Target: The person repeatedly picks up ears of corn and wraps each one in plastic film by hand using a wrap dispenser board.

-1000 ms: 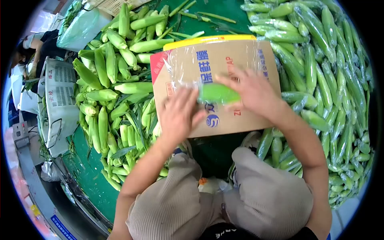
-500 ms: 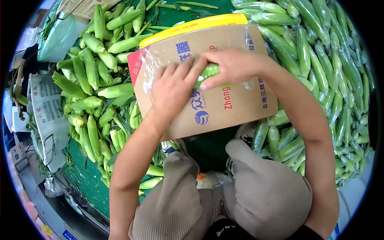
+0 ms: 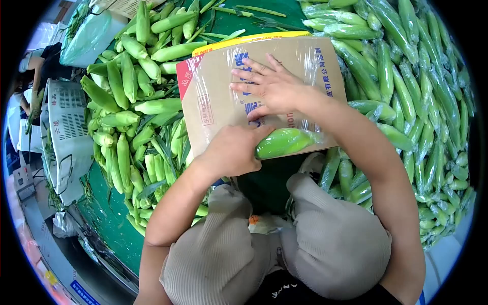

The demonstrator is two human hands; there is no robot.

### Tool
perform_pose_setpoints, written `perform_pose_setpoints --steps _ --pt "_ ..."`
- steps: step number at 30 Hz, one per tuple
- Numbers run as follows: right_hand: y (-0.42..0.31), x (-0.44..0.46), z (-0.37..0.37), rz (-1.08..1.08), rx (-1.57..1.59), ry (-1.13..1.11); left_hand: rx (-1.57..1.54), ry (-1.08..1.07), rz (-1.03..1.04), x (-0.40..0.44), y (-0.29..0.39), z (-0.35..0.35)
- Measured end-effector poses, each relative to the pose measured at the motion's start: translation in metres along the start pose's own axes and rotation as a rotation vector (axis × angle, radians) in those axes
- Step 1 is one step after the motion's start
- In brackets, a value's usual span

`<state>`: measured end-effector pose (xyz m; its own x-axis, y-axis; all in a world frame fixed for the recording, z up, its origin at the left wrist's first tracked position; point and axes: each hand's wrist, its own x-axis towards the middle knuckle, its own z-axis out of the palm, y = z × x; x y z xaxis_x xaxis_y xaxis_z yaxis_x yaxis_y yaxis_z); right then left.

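Ribbed grey-beige trousers (image 3: 338,241), white-lettered black top (image 3: 305,299)

A dark green floor (image 3: 112,223) stretched beneath the work area, scattered with small scraps at the left. Along that side stood a white slatted crate (image 3: 68,129) with red lettering, and beyond it a container lined with pale green plastic (image 3: 94,38). A cream crate (image 3: 122,6) showed at the top edge. At lower left ran a grey metal frame (image 3: 48,231) bearing a blue label (image 3: 81,292), near a small grey box (image 3: 23,178). Bright, fairly even light covered the floor.
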<state>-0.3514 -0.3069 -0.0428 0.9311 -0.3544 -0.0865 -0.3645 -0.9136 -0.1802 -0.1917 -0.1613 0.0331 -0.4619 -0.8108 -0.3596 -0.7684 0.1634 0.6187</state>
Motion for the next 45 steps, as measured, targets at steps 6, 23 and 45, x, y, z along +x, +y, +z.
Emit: perform_pose_setpoints --steps 6,23,45 --pt "0.001 -0.005 0.006 -0.015 0.083 0.005 -0.609 -0.657 0.018 -0.022 -0.007 0.05" --pt "-0.123 -0.17 0.031 0.239 1.566 -0.214 -0.57 0.078 0.054 -0.092 -0.016 0.012" --pt "0.013 -0.235 -0.097 0.623 0.348 0.09 0.7 0.482 -0.711 -0.083 -0.308 -0.007"
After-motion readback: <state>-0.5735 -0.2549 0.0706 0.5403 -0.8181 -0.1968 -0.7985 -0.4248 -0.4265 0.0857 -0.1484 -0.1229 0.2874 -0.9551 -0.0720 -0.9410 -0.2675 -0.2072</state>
